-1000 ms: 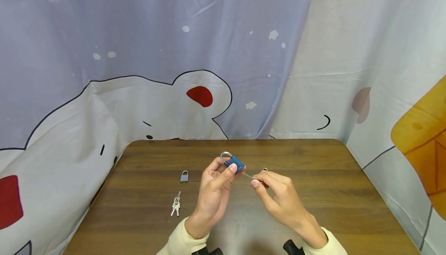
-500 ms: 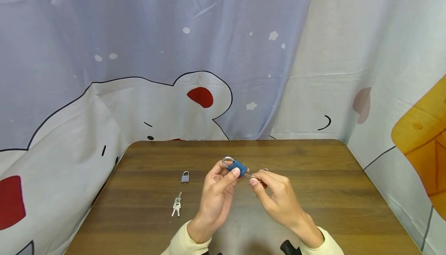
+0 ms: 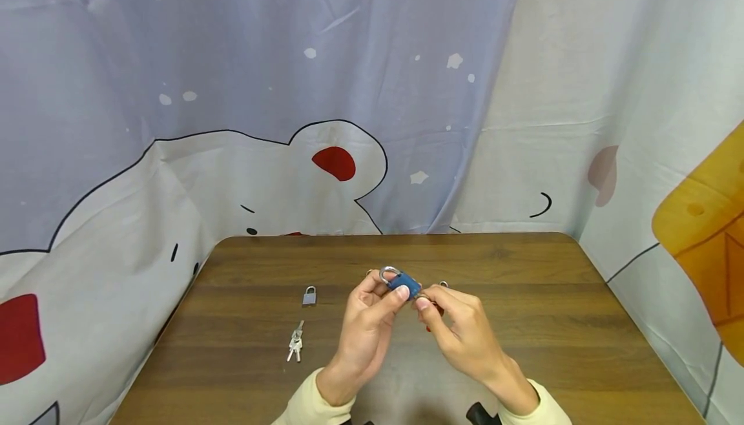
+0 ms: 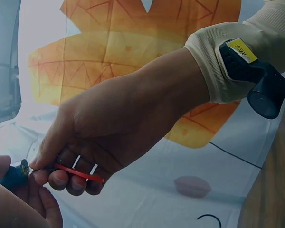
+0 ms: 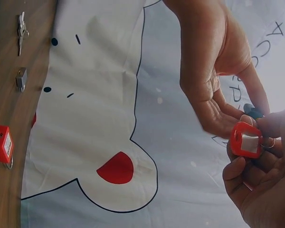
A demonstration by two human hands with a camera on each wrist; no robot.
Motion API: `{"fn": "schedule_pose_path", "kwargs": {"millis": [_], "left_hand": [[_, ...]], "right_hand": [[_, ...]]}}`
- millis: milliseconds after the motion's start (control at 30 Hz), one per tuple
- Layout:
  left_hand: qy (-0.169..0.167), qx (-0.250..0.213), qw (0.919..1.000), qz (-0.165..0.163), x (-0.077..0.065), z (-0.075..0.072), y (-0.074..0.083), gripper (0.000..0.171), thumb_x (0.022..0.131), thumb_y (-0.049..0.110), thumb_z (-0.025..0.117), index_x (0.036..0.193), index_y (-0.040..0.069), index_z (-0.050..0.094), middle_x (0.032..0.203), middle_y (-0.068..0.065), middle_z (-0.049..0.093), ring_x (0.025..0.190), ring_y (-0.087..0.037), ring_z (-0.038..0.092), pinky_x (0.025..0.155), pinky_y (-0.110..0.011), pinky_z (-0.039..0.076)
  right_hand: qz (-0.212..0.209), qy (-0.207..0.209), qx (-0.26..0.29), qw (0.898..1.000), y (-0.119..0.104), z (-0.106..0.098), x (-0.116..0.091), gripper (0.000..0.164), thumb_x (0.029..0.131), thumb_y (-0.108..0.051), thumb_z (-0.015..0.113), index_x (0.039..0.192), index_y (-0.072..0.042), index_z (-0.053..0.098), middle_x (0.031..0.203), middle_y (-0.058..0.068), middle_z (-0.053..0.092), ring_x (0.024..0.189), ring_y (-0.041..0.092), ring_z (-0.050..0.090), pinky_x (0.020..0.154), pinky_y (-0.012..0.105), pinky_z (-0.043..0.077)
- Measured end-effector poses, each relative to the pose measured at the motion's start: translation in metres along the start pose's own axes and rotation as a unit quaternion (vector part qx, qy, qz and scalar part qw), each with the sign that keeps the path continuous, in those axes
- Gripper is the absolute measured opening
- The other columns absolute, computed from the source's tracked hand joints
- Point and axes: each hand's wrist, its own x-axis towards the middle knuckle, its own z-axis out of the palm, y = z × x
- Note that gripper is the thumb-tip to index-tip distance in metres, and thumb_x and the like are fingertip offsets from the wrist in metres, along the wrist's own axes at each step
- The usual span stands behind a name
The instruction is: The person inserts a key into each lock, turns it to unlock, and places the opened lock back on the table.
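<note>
My left hand holds a blue padlock between thumb and fingers, its silver shackle up and left. My right hand pinches a key by its head right at the underside of the padlock; in the left wrist view a short bit of the key shows there. A red key tag with a white label hangs from a ring in the right hand. The fingers hide most of the key. Both hands are held up over the wooden table.
A small grey padlock stands on the table left of the hands, with a bunch of silver keys nearer me. In the right wrist view a red padlock stands on the table. A printed curtain hangs behind.
My left hand has brought the blue padlock right and slightly down, towards the right hand. The key shaft that showed between the hands has dropped from sight. The right hand has barely moved.
</note>
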Motion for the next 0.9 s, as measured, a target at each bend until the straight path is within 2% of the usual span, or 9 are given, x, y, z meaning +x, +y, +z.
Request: {"fn": "schedule_pose_path", "kwargs": {"millis": [333,633,767,900], "left_hand": [[-0.011,0.019,0.9997,0.014,-0.001,0.001,-0.002,0.019,0.083,0.000,0.064,0.096,0.012,0.057,0.090,0.003,0.062,0.081,-0.008,0.061,0.077,-0.021,0.050],[-0.015,0.037,0.9987,0.032,-0.001,0.000,-0.004,0.020,0.082,-0.002,0.065,0.095,0.013,0.059,0.088,0.005,0.064,0.077,-0.006,0.063,0.073,-0.019,0.051],[-0.008,0.052,0.9977,0.043,0.000,-0.002,-0.006,0.021,0.081,-0.002,0.066,0.094,0.014,0.060,0.088,0.005,0.065,0.079,-0.006,0.063,0.072,-0.020,0.052],[0.000,0.063,0.9971,0.044,0.000,-0.002,-0.006,0.020,0.080,0.001,0.068,0.093,0.014,0.060,0.089,0.004,0.064,0.079,-0.007,0.063,0.074,-0.020,0.052]], "right_hand": [[0.026,-0.005,0.029,0.999,-0.001,0.001,-0.002,0.026,0.084,0.009,0.057,0.076,-0.015,0.057,0.061,-0.008,0.053,0.057,-0.002,0.047,0.055,0.008,0.039],[0.076,-0.024,0.086,0.993,-0.024,-0.005,0.011,0.032,0.084,0.016,0.050,0.069,-0.012,0.054,0.056,0.001,0.052,0.052,0.009,0.049,0.055,0.014,0.041],[0.113,-0.044,0.131,0.984,-0.018,-0.003,0.007,0.032,0.088,0.013,0.046,0.072,-0.013,0.055,0.057,0.003,0.052,0.052,0.011,0.049,0.049,0.018,0.042],[0.149,-0.068,0.209,0.964,-0.005,0.000,-0.002,0.028,0.093,0.009,0.042,0.077,-0.010,0.056,0.060,0.006,0.052,0.052,0.016,0.049,0.045,0.022,0.044]]}}
